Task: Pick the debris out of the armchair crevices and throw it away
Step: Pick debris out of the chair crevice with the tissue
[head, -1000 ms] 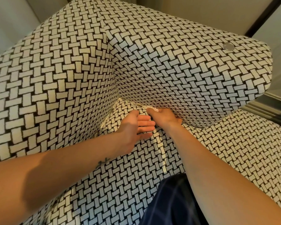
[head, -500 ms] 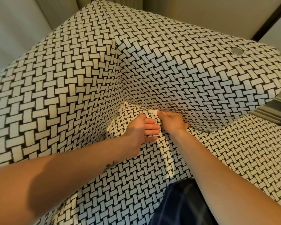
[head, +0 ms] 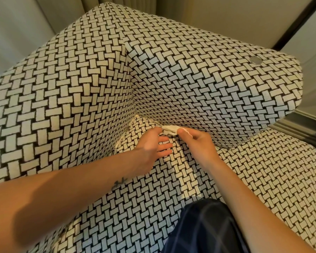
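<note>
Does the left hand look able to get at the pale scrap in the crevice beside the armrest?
Probably yes. The scrap pokes out in plain view, the left hand rests on the seat right beside it, and the right hand, pinching its far end, leaves the near end uncovered.

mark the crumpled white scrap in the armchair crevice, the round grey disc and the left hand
crumpled white scrap point(head: 169, 129): head view, its middle
round grey disc point(head: 255, 60): head view, its centre
left hand point(head: 150, 144): head view, back of hand
</note>
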The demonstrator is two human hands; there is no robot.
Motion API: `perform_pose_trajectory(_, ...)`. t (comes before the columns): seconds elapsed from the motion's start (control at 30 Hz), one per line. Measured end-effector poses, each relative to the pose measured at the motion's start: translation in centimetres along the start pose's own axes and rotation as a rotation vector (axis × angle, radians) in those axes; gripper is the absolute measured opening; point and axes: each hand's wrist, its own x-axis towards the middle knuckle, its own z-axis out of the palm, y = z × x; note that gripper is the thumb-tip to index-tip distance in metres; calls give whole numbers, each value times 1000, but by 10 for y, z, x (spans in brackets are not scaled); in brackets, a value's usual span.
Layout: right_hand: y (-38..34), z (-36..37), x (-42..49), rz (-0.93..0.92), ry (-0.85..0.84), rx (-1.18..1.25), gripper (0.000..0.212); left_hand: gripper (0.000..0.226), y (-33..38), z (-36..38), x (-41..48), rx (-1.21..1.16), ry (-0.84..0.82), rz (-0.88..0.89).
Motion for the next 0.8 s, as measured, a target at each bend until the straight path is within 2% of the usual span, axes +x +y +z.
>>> perform_pose_trajectory(0.2, -9, 7, -10, -89, -142, -128, 19, 21, -2, -2, -2, 84, -142, 28)
perform_pose_trajectory(0.37, -11, 13, -7, -14, -165, -69, 22, 32, -3, -6, 6, 138, 55, 90)
perform_pose_trajectory(0.47, -11, 13, -2, 14, -116, -63, 27, 39, -5, -6, 9, 159, 157, 81)
perform_pose_trajectory(0.57, -11, 17, 13, -41, -50, -216, 36, 42, -8, -7, 12, 202, 212, 97)
perform_pose_trajectory(0.7, -13, 27, 30, -118, -86, -415, 42, 42, -12, -9, 16, 270, 246, 100)
perform_pose_trajectory(0.8, -17, 33, 42, -153, -107, -553, 44, 35, -12, -10, 13, 300, 213, 70)
